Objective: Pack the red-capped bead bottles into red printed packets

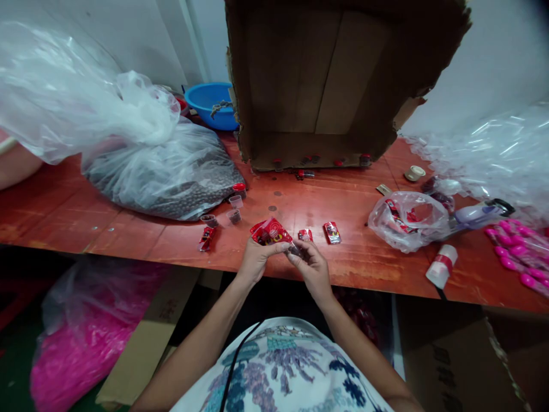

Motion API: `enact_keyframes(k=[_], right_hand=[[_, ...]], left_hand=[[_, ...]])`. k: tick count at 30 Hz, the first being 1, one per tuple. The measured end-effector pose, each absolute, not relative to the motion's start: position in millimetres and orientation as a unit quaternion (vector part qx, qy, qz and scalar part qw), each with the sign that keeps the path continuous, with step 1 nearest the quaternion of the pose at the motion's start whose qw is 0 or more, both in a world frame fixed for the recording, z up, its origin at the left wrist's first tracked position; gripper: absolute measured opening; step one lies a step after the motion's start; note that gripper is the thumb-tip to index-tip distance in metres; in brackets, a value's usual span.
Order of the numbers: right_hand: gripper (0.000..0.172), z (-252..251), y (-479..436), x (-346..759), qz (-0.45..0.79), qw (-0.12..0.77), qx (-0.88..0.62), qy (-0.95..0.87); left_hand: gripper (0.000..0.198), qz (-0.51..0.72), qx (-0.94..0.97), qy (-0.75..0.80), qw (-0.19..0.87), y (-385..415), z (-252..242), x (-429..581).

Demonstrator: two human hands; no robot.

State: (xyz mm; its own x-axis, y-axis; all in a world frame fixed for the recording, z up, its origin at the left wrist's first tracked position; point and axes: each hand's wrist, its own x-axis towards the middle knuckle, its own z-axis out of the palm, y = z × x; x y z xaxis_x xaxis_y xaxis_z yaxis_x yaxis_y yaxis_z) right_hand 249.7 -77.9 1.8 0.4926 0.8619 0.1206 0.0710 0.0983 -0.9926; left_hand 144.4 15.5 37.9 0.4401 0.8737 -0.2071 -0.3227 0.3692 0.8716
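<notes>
My left hand (257,258) is closed on a red printed packet (271,230) just above the front edge of the table. Close beside it, my right hand (314,266) pinches a small clear piece with dark contents (294,250); whether this is part of the packet or a separate cup is hidden by my fingers. A small red packet (305,234) lies just beyond my right hand, with another red packet (331,233) to its right. Left of my hands are a third packet (207,238) and several little clear cups (234,216), some with dark contents.
A large open cardboard box (317,74) stands at the back, with small red-capped containers at its opening. A bag of dark beads (167,177) is at left beside a blue basin (210,103). At right lie a plastic bag (403,234), a white-and-red roll (441,266) and pink items (521,252).
</notes>
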Motion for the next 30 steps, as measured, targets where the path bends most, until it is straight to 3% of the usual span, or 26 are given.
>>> enact_keyframes(k=[3, 9, 15, 21, 27, 30], right_hand=[[0.030, 1, -77, 252, 0.377, 0.646, -0.563, -0.352], [0.031, 5, -79, 255, 0.301, 0.616, -0.613, -0.393], [0.034, -2, -78, 253, 0.424, 0.663, -0.553, -0.273], [0.037, -1, -78, 257, 0.347, 0.653, -0.586, -0.330], [0.045, 6, -78, 268, 0.277, 0.568, -0.617, -0.469], [0.040, 7, -75, 274, 0.276, 0.557, -0.615, -0.485]], left_hand=[[0.029, 0.387, 0.404, 0.353, 0.750, 18, 41, 143], [0.028, 0.394, 0.448, 0.389, 0.701, 17, 39, 146], [0.028, 0.347, 0.440, 0.352, 0.750, 20, 35, 144], [0.023, 0.364, 0.430, 0.355, 0.746, 11, 28, 149], [0.031, 0.308, 0.435, 0.369, 0.762, 10, 25, 151], [0.029, 0.290, 0.431, 0.364, 0.773, 13, 21, 152]])
